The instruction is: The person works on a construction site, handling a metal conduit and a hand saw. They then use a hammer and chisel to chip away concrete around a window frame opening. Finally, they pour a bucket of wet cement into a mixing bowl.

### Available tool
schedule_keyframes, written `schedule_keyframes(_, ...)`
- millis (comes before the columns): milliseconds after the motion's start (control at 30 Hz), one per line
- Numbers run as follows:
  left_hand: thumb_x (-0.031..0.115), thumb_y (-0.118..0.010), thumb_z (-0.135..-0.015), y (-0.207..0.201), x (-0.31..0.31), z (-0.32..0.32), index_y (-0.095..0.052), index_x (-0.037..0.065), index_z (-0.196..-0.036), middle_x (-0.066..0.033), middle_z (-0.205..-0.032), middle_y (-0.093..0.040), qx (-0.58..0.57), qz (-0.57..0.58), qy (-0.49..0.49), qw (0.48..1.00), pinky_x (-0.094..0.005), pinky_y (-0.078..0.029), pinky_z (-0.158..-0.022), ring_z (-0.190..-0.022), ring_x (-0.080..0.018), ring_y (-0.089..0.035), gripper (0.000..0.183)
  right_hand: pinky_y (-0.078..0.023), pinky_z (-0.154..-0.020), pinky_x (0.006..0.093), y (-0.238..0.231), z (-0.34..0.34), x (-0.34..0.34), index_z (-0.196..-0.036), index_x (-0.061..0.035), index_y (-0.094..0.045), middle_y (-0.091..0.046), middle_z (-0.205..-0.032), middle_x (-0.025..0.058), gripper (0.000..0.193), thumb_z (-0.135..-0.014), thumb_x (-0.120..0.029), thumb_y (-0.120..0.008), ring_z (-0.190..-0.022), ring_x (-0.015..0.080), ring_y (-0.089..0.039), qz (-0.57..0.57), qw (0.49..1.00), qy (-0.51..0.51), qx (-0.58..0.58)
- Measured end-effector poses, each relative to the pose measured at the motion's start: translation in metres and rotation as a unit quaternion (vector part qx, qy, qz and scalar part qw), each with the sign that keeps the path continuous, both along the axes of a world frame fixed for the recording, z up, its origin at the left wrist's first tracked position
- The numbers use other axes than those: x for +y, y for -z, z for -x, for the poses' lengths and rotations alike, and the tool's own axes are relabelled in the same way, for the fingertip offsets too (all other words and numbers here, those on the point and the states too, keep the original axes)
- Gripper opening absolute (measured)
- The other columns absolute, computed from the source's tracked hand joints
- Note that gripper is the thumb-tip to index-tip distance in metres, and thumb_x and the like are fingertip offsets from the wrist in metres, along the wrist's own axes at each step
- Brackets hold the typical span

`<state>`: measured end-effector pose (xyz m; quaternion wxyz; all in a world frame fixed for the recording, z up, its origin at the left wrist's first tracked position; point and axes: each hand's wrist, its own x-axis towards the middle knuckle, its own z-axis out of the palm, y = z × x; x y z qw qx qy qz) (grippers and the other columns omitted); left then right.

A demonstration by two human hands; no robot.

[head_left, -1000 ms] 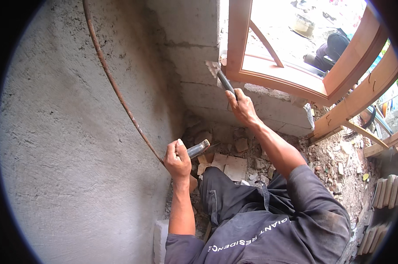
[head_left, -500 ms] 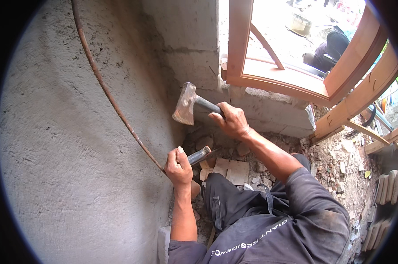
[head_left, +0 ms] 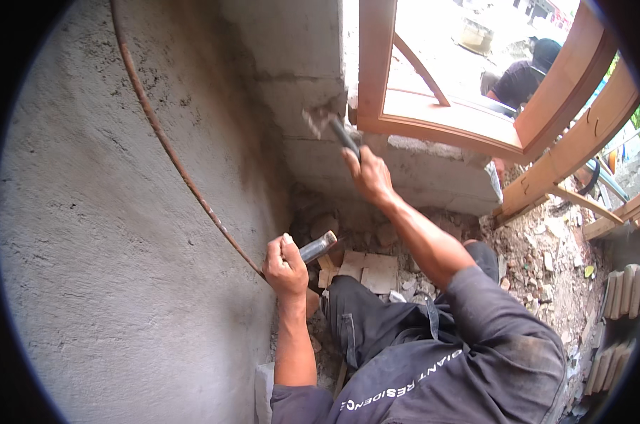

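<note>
Raised since half a second ago: right hand (head_left: 368,177) and its steel-headed club hammer with dark handle (head_left: 332,127), up from beside the chisel to the grey block pier under the window.

- Right hand: fingers wrapped tight round the hammer handle, head blurred, high at the pier's corner.
- Left hand (head_left: 286,265): fingers curled in a fist round a short grey steel chisel (head_left: 318,247), struck end pointing up and right; tip hidden behind the fist, seemingly at the foot of the rough grey rendered wall (head_left: 122,247), in the corner where wall meets floor.
- Rusty reinforcing bar (head_left: 171,159): curves down the wall to the left hand.
- Broken brick and tile rubble (head_left: 366,265): on the floor just beyond the chisel.
- Orange-brown wooden window frame (head_left: 440,127): above the pier.

Step judged: chiselling at the wall's base, hammer at the top of its swing. Next move calls for a square blow on the chisel's end, clear of the left knuckles.
</note>
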<state>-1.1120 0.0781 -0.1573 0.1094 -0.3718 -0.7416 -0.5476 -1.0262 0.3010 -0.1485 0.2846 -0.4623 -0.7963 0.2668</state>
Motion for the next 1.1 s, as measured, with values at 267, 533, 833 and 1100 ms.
schedule_keyframes(267,0.011,-0.051,-0.088,-0.001,0.006,0.0,-0.057,-0.002,-0.08,-0.014,-0.064,-0.059,0.007,-0.014,0.009,1.0,-0.0377,-0.044,-0.05,-0.056,-0.0303,-0.058,0.016,-0.043,-0.061,0.0495,-0.013,-0.003,0.006,-0.082,-0.0024,-0.049,-0.058,-0.07,0.0251,0.044,-0.086,-0.046,-0.052,-0.071,0.0446,-0.057,-0.016,1.0,-0.016,0.015)
schedule_keyframes(533,0.011,-0.054,-0.087,-0.008,0.011,-0.004,-0.056,-0.001,-0.081,-0.0133,-0.065,-0.059,-0.013,-0.009,0.0,1.0,-0.0374,-0.044,-0.05,-0.056,-0.03,-0.058,0.013,-0.045,-0.061,0.0449,-0.002,-0.025,-0.032,-0.085,-0.0013,-0.052,-0.058,-0.066,0.0192,0.045,-0.086,-0.046,-0.053,-0.066,0.0367,-0.06,0.068,0.99,-0.029,0.121)
schedule_keyframes(833,0.023,-0.06,-0.081,-0.052,0.146,0.036,-0.062,0.014,-0.082,-0.0042,-0.083,-0.059,0.249,0.107,-0.041,0.962,-0.0398,-0.041,-0.074,-0.083,-0.0241,-0.057,0.01,-0.044,-0.054,0.0317,0.052,-0.126,-0.067,-0.081,-0.0002,-0.055,-0.055,-0.061,0.0119,0.03,-0.083,-0.029,-0.063,-0.056,0.0172,-0.055,0.075,0.98,-0.055,0.176)
schedule_keyframes(1100,0.041,-0.062,-0.077,-0.058,0.259,0.028,-0.065,0.011,-0.084,-0.0055,-0.087,-0.061,0.21,0.107,-0.075,0.969,-0.0423,-0.036,-0.085,-0.086,-0.024,-0.057,0.031,-0.042,-0.053,0.0312,0.078,-0.231,-0.12,-0.079,-0.0001,-0.057,-0.052,-0.061,0.0079,0.032,-0.082,-0.031,-0.064,-0.056,0.0147,-0.051,0.183,0.981,-0.01,0.06)
